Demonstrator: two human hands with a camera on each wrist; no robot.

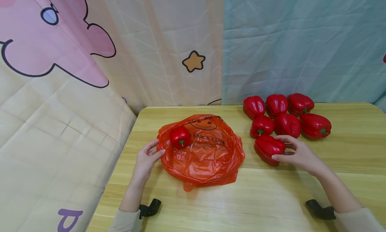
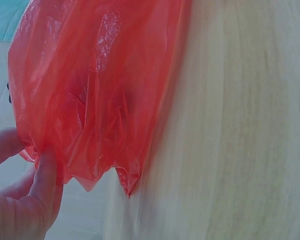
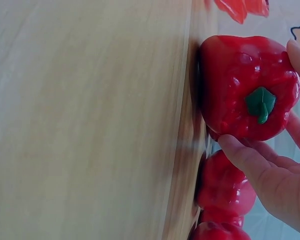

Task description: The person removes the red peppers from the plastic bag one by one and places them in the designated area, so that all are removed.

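An orange-red plastic bag [image 1: 208, 165] with dark print lies spread with its mouth up, and one red bell pepper [image 1: 178, 135] sits inside at its left. My left hand [image 1: 147, 158] pinches the bag's left edge between thumb and fingers; the left wrist view shows the crumpled plastic [image 2: 90, 115] at the fingertips. On the right, my right hand [image 1: 297, 155] has thumb and fingers around a red bell pepper [image 1: 268, 149], the nearest of the group. In the right wrist view this bell pepper [image 3: 240, 85] turns its green stem toward the camera.
Several more red bell peppers [image 1: 287, 124] stand in two rows at the back right, close behind the held one. The wooden table [image 1: 235, 201] ends at a printed curtain [image 1: 187, 34] behind, with another curtain side at the left.
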